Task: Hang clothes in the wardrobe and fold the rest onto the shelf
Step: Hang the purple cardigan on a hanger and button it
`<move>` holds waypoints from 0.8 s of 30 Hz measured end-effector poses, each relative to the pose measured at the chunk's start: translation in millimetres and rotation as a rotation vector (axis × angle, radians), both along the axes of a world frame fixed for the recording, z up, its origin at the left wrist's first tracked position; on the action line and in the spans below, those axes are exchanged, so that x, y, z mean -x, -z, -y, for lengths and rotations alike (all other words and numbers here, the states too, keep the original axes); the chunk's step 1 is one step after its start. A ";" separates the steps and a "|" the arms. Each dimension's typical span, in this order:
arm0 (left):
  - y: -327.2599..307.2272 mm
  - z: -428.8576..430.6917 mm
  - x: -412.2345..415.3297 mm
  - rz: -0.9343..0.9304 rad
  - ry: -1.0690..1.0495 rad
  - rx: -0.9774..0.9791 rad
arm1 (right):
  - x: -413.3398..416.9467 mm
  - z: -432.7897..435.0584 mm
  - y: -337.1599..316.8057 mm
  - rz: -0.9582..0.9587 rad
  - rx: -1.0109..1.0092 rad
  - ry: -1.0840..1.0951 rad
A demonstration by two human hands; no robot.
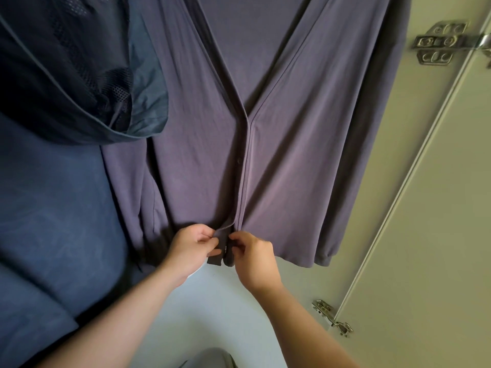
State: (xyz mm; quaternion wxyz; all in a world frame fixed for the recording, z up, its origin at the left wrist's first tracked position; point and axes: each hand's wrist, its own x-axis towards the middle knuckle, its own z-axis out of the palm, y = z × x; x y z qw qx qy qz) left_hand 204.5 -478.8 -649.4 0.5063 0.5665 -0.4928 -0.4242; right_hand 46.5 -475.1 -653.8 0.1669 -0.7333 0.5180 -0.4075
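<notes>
While its top is cut off, the purple cardigan hangs in the wardrobe, just above both hands. The left hand pinches one button band at the hem, and the right hand pinches the other band beside it. Left of them hangs a dark blue hooded garment, partly out of view.
</notes>
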 end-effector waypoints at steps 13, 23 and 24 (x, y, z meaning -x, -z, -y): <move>5.6 1.0 -2.3 0.041 0.052 0.024 | -1.4 0.6 8.7 0.037 0.067 0.103; 6.3 2.5 2.5 0.004 0.001 0.033 | -11.8 -3.5 -2.9 0.126 -0.170 0.128; 6.0 2.3 2.6 0.005 -0.004 0.035 | -12.0 -3.5 -4.4 0.159 -0.200 0.134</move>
